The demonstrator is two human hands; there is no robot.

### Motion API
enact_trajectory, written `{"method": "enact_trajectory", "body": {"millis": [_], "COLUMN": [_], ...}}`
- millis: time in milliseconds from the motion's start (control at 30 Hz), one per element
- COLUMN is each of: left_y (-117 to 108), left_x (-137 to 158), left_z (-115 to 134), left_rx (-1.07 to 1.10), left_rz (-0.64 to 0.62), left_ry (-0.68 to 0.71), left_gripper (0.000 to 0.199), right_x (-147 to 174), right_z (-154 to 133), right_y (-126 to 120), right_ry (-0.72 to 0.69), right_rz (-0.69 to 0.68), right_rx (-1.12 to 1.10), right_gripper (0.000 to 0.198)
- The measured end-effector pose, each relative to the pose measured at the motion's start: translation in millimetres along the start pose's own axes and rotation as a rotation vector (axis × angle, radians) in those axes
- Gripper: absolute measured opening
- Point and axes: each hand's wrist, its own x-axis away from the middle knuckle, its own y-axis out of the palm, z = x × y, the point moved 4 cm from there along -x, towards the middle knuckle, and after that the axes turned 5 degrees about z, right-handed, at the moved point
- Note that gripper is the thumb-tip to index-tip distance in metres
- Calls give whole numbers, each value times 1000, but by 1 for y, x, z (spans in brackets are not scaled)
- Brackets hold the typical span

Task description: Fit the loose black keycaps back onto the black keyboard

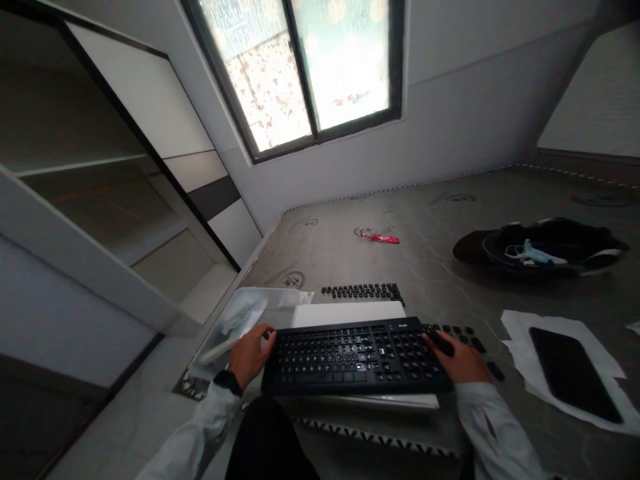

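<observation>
A black keyboard [345, 357] lies across a white board or box [350, 312], with many of its keycaps off and the bare key sockets showing. My left hand [250, 355] grips the keyboard's left end, thumb and fingers closed at the edge. Over the right end is my right hand [463, 360], closed around a small dark tool with a rounded black handle [440, 341]; its tip over the number keys is hard to make out. Loose black keycaps stand in rows [363, 291] behind the board. More loose keycaps [477, 344] lie beside my right hand.
A clear plastic tub [200, 360] with a bag inside stands at left. A red-handled tool [383, 238] lies farther back on the mattress [325, 253]. On the right are a dark cap [540, 250] holding a face mask and a black phone [575, 373] on white paper.
</observation>
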Motion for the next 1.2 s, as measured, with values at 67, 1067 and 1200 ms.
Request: {"method": "enact_trajectory", "body": {"millis": [67, 1067, 1200], "left_y": [2, 46, 43], "left_x": [43, 156, 155], "left_z": [-20, -16, -11], "left_rx": [121, 406, 300], "left_rz": [71, 327, 309], "left_ry": [-82, 86, 80], "left_gripper": [32, 53, 56], "right_x": [-3, 72, 89], "right_z": [3, -2, -37], "right_y": [-1, -18, -32], "right_ry": [23, 195, -24], "right_rz": [-67, 207, 573], "right_rx": [49, 232, 177], "right_gripper": [53, 54, 51]}}
